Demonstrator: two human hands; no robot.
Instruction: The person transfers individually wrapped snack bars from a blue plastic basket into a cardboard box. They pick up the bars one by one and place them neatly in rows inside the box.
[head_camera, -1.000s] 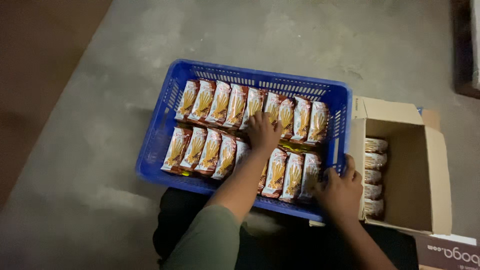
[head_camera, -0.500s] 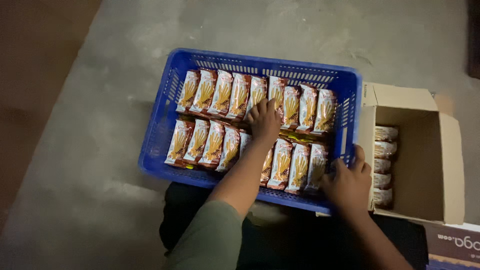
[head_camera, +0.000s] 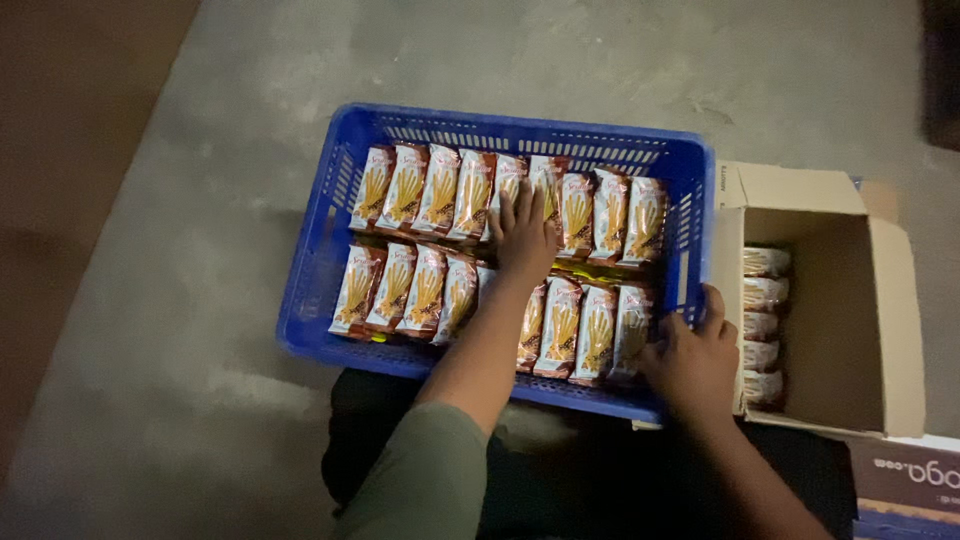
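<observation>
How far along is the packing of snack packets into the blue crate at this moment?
Mostly done: two rows of snack packets fill the blue crate. In hand: the left hand lies flat on the packets mid-crate, and the right hand sits at the crate's near right corner. Left: a stack of packets in the open cardboard box.

Two rows of slim brown-and-white snack packets stand on edge in the blue crate at the centre. At three o'clock, an open tan cardboard box holds a short column of similar packets against its left wall. At five o'clock lies a dark maroon printed carton.
</observation>
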